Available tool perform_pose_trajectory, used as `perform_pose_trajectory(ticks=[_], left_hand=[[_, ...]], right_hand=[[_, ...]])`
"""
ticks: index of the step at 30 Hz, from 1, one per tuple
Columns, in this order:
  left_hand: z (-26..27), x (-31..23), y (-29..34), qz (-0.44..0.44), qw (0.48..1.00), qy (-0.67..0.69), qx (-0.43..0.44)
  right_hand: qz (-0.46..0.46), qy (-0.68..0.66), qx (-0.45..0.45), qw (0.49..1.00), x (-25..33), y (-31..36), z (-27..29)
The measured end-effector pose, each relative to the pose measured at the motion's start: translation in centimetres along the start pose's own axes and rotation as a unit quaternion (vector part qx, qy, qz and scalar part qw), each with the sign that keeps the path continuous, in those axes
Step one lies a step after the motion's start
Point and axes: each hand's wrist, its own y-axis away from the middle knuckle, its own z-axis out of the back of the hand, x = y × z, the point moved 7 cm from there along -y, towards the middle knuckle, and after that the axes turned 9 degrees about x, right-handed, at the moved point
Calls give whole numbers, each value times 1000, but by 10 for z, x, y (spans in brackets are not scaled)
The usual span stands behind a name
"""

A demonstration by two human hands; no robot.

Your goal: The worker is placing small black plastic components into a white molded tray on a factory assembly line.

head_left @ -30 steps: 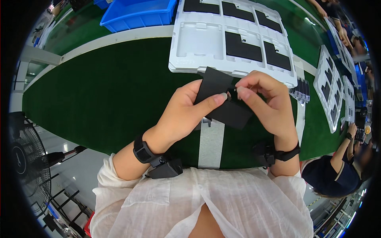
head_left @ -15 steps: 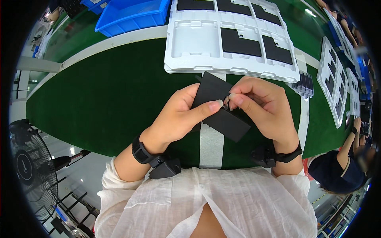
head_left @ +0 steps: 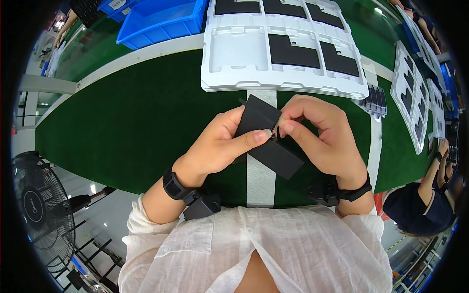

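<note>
My left hand (head_left: 215,141) is closed on a flat black L-shaped piece (head_left: 262,116), its thumb lying across the face near the inner notch. The piece is held tilted above the table, in front of my body. At the notch, my right hand (head_left: 320,132) pinches a small thin strip (head_left: 276,132) with thumb and forefinger; the fingertips partly hide it. Beyond my hands stands a white moulded tray (head_left: 234,78) with several similar black pieces (head_left: 294,52) in its compartments. Its near left compartment holds no piece.
A blue bin (head_left: 161,24) stands at the far left on a green table (head_left: 122,112). Small dark parts in a clear holder (head_left: 375,101) lie right of the tray. Another white tray (head_left: 410,97) is farther right, near a co-worker (head_left: 420,205). A black fan (head_left: 41,210) is at left.
The black piece and both hands have shifted very slightly, with the piece's lower end tipping a little. My left grip and my right pinch stay in place.
</note>
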Motion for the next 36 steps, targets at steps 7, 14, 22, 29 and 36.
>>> perform_pose_trajectory(ticks=[7,14,22,29,36], left_hand=[[0,0,-1,14,1000,-20,6],[0,-2,-1,0,1000,-3,-9],[8,7,3,14,999,-15,30],[9,8,3,15,999,-48,12],[4,5,1,7,998,-60,36]], right_hand=[[1,-50,37,998,-5,1,-3],[3,-22,-6,1000,-5,3,-2],[30,-8,-14,999,-3,5,0],[29,-19,-34,999,-5,7,1],[25,1,-17,1000,-3,7,-2]])
